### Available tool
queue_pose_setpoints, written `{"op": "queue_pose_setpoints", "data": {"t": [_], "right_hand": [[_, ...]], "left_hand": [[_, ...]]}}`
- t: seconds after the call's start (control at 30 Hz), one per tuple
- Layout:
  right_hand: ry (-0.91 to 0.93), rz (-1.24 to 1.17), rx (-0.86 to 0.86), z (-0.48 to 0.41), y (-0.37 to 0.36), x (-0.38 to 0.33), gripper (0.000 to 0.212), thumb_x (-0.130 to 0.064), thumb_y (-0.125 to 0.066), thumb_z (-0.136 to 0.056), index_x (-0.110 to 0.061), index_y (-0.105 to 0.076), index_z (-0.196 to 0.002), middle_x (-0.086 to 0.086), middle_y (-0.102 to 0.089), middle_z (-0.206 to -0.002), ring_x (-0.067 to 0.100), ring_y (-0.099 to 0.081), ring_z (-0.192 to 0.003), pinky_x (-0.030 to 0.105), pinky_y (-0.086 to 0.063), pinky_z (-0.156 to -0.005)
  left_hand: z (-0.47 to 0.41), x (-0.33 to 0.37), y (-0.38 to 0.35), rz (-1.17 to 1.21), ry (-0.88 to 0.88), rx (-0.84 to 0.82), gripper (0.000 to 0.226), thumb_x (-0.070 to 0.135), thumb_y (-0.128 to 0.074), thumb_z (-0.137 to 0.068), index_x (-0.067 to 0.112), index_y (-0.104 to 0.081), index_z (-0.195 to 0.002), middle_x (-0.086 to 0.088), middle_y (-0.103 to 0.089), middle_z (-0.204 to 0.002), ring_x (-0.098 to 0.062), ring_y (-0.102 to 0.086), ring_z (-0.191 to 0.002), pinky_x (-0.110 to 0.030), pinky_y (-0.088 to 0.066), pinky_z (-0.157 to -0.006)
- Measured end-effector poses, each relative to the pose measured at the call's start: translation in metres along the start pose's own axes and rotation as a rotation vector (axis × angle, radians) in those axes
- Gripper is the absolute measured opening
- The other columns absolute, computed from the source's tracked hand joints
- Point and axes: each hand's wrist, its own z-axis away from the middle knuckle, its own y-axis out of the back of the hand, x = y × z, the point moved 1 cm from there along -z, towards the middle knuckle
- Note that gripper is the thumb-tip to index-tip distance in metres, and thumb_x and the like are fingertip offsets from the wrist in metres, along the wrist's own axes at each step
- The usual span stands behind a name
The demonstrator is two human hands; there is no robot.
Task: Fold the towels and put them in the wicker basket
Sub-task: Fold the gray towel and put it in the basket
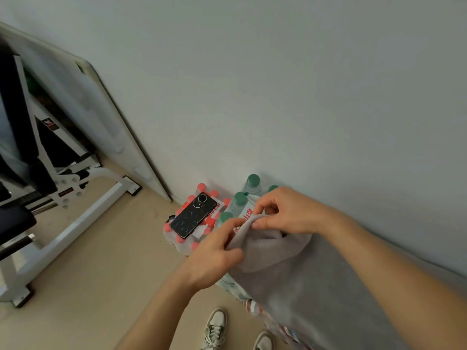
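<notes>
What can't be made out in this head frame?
Head view only.
- wicker basket: nowhere in frame.
- grey towel: lower end cut off by the bottom edge.
- green-capped bottles: mostly hidden behind the grey towel, left hand and right hand.
- shoes: cut off by bottom edge.

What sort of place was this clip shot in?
Probably a home gym or storage corner: a white-framed exercise machine, shrink-wrapped packs of bottled water on the beige floor, against a bare wall.

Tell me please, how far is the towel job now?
Nothing looks finished: no folded towel, no wicker basket in view. In hand: the left hand and right hand pinch the top edge of the soft grey towel. Left: folding and basketing.
</notes>
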Motion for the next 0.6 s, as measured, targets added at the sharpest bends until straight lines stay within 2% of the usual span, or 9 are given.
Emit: {"op": "queue_pose_setpoints", "data": {"t": [0.03, 0.07, 0.13, 0.2, 0.3, 0.4, 0.5, 0.53, 0.6], "right_hand": [[0.007, -0.017, -0.012, -0.001, 0.000, -0.001, 0.010, -0.036, -0.072, -0.080, -0.028, -0.069, -0.078, -0.014, -0.044, -0.048, 0.004, -0.037, -0.048, 0.020, -0.028, -0.051], [0.016, -0.022, -0.027, -0.002, 0.000, -0.001, 0.011, -0.037, -0.072, -0.080, -0.026, -0.070, -0.081, -0.014, -0.043, -0.048, 0.004, -0.037, -0.049, 0.021, -0.028, -0.051], [0.008, -0.022, -0.088, -0.003, 0.004, -0.001, 0.011, -0.036, -0.072, -0.080, -0.026, -0.070, -0.083, -0.013, -0.043, -0.050, 0.003, -0.037, -0.051, 0.022, -0.030, -0.052], [-0.056, -0.001, -0.219, -0.002, 0.013, 0.002, 0.006, -0.035, -0.073, -0.080, -0.031, -0.069, -0.081, -0.012, -0.047, -0.055, 0.005, -0.042, -0.054, 0.025, -0.035, -0.055], [-0.194, 0.245, -0.372, 0.001, 0.030, 0.010, 0.004, -0.029, -0.071, -0.078, -0.030, -0.071, -0.083, -0.015, -0.055, -0.060, 0.001, -0.048, -0.059, 0.019, -0.038, -0.058], [-0.294, 0.485, -0.282, 0.002, 0.041, 0.018, 0.003, -0.029, -0.066, -0.077, -0.028, -0.067, -0.075, -0.014, -0.058, -0.069, 0.006, -0.056, -0.069, 0.024, -0.045, -0.061], [-0.159, 0.581, 0.010, -0.001, 0.038, 0.021, 0.009, -0.027, -0.059, -0.073, -0.021, -0.061, -0.067, -0.007, -0.057, -0.080, 0.016, -0.057, -0.076, 0.034, -0.050, -0.069], [-0.115, 0.502, 0.084, -0.003, 0.036, 0.023, 0.011, -0.027, -0.060, -0.071, -0.021, -0.059, -0.062, -0.005, -0.058, -0.083, 0.016, -0.057, -0.079, 0.035, -0.050, -0.073], [-0.121, 0.110, 0.067, -0.004, 0.034, 0.025, 0.015, -0.029, -0.061, -0.065, -0.022, -0.056, -0.052, 0.002, -0.067, -0.081, 0.014, -0.060, -0.080, 0.031, -0.049, -0.075]], "left_hand": [[-0.003, 0.003, -0.001, 0.010, 0.006, 0.013, 0.020, 0.033, -0.056, -0.071, 0.033, -0.059, -0.090, 0.018, -0.050, -0.069, -0.003, -0.045, -0.066, -0.024, -0.035, -0.062], [-0.006, 0.003, -0.002, -0.012, -0.012, 0.070, 0.015, 0.042, -0.059, -0.076, 0.027, -0.058, -0.079, 0.015, -0.047, -0.068, -0.005, -0.044, -0.065, -0.028, -0.036, -0.062], [-0.010, 0.002, -0.001, -0.121, -0.115, 0.208, 0.027, 0.047, -0.061, -0.082, 0.025, -0.055, -0.067, 0.013, -0.045, -0.071, -0.006, -0.045, -0.067, -0.029, -0.038, -0.064], [-0.009, 0.002, 0.000, -0.156, -0.224, 0.271, 0.021, 0.046, -0.061, -0.081, 0.031, -0.057, -0.067, 0.012, -0.049, -0.073, -0.007, -0.048, -0.070, -0.022, -0.039, -0.062], [-0.003, 0.002, 0.002, -0.104, -0.251, 0.246, 0.015, 0.041, -0.062, -0.083, 0.029, -0.064, -0.074, 0.012, -0.055, -0.065, -0.006, -0.047, -0.060, -0.020, -0.036, -0.055], [0.003, -0.001, 0.003, -0.115, -0.273, 0.254, 0.013, 0.044, -0.066, -0.084, 0.032, -0.071, -0.082, 0.012, -0.065, -0.072, -0.009, -0.057, -0.064, -0.024, -0.044, -0.055], [0.007, -0.004, 0.002, -0.094, -0.270, 0.244, 0.022, 0.051, -0.062, -0.080, 0.033, -0.070, -0.090, 0.009, -0.067, -0.074, -0.012, -0.058, -0.067, -0.034, -0.047, -0.058], [0.008, -0.006, 0.002, -0.064, -0.264, 0.248, 0.024, 0.052, -0.062, -0.079, 0.032, -0.071, -0.089, 0.008, -0.066, -0.074, -0.010, -0.057, -0.066, -0.034, -0.047, -0.059], [0.009, -0.011, 0.005, 0.020, -0.233, 0.278, 0.017, 0.043, -0.067, -0.080, 0.028, -0.074, -0.083, 0.004, -0.067, -0.073, -0.012, -0.058, -0.066, -0.032, -0.046, -0.059]]}}
